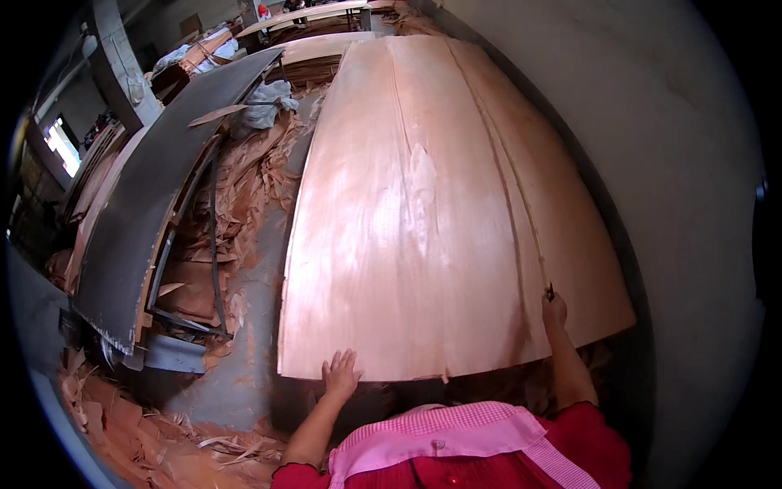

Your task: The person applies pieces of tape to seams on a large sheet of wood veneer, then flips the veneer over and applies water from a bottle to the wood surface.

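Observation:
A large, pale reddish-brown wood veneer sheet point(366, 244) lies in front of me, with long dark seams running away from me. My left hand point(341, 376) rests at its near edge, left of the middle, fingers spread on the surface. Farther right, my right hand point(554, 310) is closed round a small dark-tipped tool point(550, 288), which looks like a knife. The tool's tip meets the near end of a thin pale line point(521, 191) that runs far up the sheet. Most of the tool is hidden in my fist.
To the left stands a long dark-topped table point(155, 196) on a metal frame. Torn veneer scraps point(244, 196) fill its underside and litter the floor. A clear plastic bag point(265, 106) hangs by its far end. A plain wall point(676, 187) rises close on the right.

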Demonstrator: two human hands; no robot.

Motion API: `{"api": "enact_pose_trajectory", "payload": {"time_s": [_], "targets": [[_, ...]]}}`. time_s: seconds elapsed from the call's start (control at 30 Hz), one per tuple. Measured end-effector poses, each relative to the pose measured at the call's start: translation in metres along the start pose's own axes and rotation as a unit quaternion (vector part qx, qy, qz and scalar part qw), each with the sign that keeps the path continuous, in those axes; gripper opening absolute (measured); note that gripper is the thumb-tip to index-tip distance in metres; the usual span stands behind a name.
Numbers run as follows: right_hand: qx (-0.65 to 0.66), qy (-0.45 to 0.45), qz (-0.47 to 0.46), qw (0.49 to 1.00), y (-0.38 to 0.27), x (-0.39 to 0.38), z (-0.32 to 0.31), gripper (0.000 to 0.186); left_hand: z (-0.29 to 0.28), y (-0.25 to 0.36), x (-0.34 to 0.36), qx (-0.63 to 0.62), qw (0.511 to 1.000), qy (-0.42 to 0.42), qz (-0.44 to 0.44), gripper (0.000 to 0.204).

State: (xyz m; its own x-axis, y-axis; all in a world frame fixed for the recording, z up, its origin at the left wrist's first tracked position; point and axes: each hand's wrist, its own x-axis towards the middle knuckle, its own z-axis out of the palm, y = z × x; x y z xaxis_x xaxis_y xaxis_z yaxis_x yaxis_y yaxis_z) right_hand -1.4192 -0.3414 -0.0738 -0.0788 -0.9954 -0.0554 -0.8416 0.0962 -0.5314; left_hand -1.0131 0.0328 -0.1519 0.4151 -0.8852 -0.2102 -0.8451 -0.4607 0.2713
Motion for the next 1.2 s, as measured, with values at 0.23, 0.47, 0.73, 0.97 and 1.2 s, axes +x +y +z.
{"api": "enact_pose_trajectory", "payload": {"time_s": [0.23,0.47,0.73,0.97,1.2], "targets": [[0.335,-0.099,0.085,0.933,-0.091,-0.115,0.036,0.019,-0.003,-0.063,-0.077,-0.086,0.989,0.122,0.009,0.033],[0.436,-0.253,0.078,0.86,-0.232,-0.218,0.109,0.022,0.009,-0.126,-0.225,-0.123,0.942,-0.15,-0.273,0.03],[0.437,-0.332,0.058,0.834,-0.388,-0.358,0.239,0.022,0.0,-0.275,-0.374,-0.213,0.886,-0.066,-0.406,0.029],[0.481,-0.423,0.057,0.766,-0.581,-0.55,0.342,0.019,-0.049,-0.411,-0.418,-0.221,0.864,0.091,-0.444,0.029],[0.392,-0.41,-0.031,0.823,-0.691,-0.654,0.431,0.03,-0.101,-0.542,-0.379,-0.267,0.862,0.163,-0.399,0.027]]}}
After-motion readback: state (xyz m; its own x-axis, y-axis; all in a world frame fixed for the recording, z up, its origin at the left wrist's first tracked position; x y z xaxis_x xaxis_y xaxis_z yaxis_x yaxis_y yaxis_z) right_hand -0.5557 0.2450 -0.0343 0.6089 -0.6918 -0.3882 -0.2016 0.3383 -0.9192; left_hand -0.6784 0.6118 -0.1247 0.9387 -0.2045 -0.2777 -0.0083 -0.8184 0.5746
